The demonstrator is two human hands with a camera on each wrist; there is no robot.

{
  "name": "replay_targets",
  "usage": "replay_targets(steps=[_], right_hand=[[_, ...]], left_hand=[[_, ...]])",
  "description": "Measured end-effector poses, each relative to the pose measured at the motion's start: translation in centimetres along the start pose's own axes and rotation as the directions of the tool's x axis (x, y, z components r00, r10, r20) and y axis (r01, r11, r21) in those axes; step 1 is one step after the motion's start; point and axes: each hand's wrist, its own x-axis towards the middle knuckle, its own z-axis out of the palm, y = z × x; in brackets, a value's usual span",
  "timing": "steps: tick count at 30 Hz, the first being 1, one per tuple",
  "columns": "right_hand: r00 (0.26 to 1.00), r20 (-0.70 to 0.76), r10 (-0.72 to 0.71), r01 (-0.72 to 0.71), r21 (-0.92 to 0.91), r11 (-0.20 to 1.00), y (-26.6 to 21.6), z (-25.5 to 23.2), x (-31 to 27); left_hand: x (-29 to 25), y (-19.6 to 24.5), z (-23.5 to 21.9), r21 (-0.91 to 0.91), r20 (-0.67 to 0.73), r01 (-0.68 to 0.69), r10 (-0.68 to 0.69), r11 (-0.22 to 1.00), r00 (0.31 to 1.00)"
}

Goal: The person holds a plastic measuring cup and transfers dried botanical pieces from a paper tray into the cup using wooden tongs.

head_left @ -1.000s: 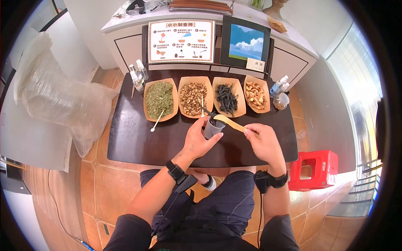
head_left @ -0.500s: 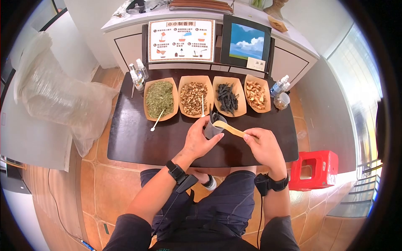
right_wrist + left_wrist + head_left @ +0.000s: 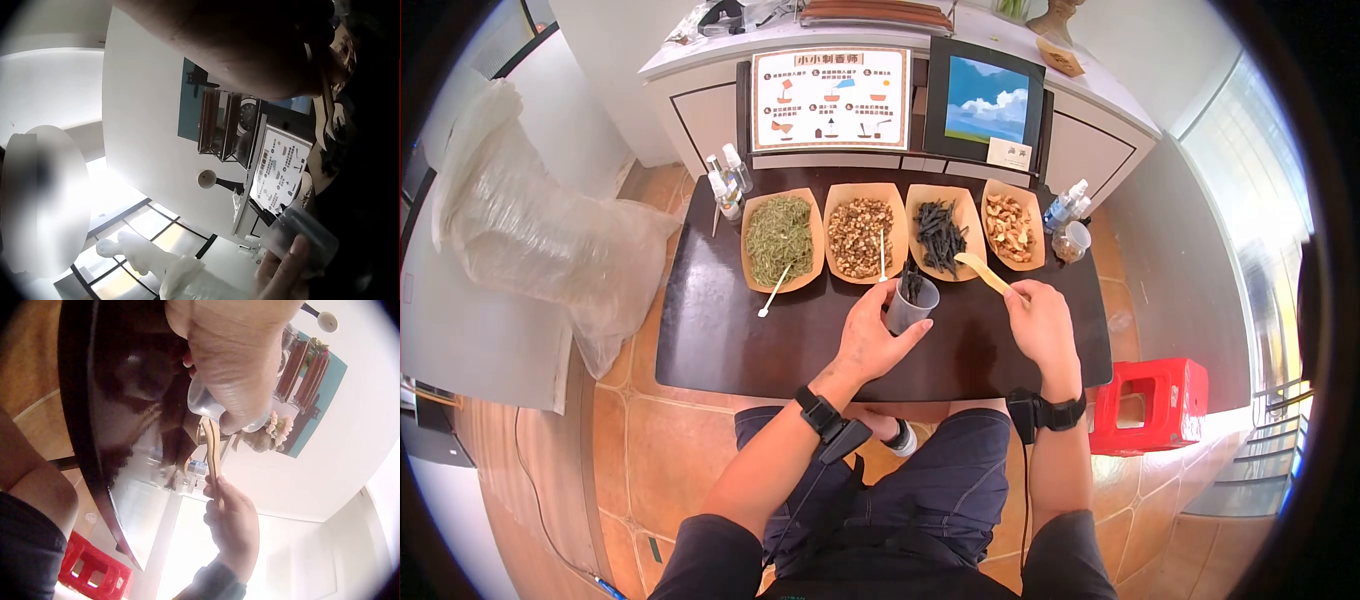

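Between the thumb and fingers of my left hand (image 3: 875, 340) is a translucent plastic cup (image 3: 913, 308), held upright over the near half of the table. Dark strips (image 3: 911, 284) stick up out of its mouth. My right hand (image 3: 1042, 325) pinches pale wooden tongs (image 3: 985, 272). Their tips are at the near edge of a paper tray (image 3: 975, 232) of dark dried strips (image 3: 941, 238), to the right of the cup. Two thin prongs of the tongs show in the left wrist view, behind the cup (image 3: 205, 400).
Other paper trays hold green dried herb (image 3: 779, 232), brown chopped bits (image 3: 860, 235) and orange-brown pieces (image 3: 1009, 228). White spoons lie on two trays. Spray bottles (image 3: 726, 190) stand back left; a jar (image 3: 1071, 241) stands right. A red stool (image 3: 1150, 405) sits beside the table (image 3: 730, 345).
The tongs were at the cup's mouth; my right hand has moved them right and away, to the tray of dark strips. The left hand and cup have stayed nearly in place.
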Motion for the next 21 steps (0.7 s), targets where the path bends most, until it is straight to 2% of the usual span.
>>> replay_targets(steps=[5, 6, 10, 15, 17, 18, 20, 21], right_hand=[[0.998, 0.047, 0.041, -0.042, 0.019, 0.999, -0.8, 1.2, 1.7], [0.998, 0.047, 0.042, -0.043, 0.019, 0.999, -1.0, 1.3, 2.0], [0.979, 0.163, 0.121, -0.123, 0.006, 0.992, -1.3, 1.6, 3.3], [0.967, 0.207, 0.145, -0.154, 0.029, 0.988, -0.8, 1.6, 3.1], [0.946, 0.247, 0.21, -0.241, 0.102, 0.965, -0.6, 1.0, 2.5], [0.946, 0.248, 0.209, -0.24, 0.1, 0.966, 0.1, 1.1, 2.3], [0.927, 0.303, 0.22, -0.303, 0.26, 0.917, 1.3, 1.4, 2.0], [0.927, 0.303, 0.221, -0.303, 0.26, 0.917, 1.7, 1.3, 1.7]], left_hand=[[0.0, 0.3, -0.1, -0.008, 0.004, 0.015, -0.015, 1.0, 1.0], [0.0, 0.5, -0.1, -0.008, 0.015, 0.052, -0.052, 0.999, 0.999], [0.0, 0.6, -0.2, -0.015, 0.034, 0.106, -0.105, 0.994, 0.994], [0.0, -0.3, 0.2, -0.02, 0.003, 0.018, -0.018, 1.0, 1.0], [0.0, -0.3, 0.2, -0.039, 0.0, 0.008, -0.008, 0.999, 1.0], [0.0, -0.2, 0.1, -0.027, 0.0, 0.003, -0.003, 1.0, 1.0], [0.0, 0.0, 0.1, -0.015, 0.001, -0.002, 0.002, 1.0, 1.0], [0.0, 0.1, 0.0, -0.001, 0.003, 0.003, -0.003, 1.0, 1.0]])
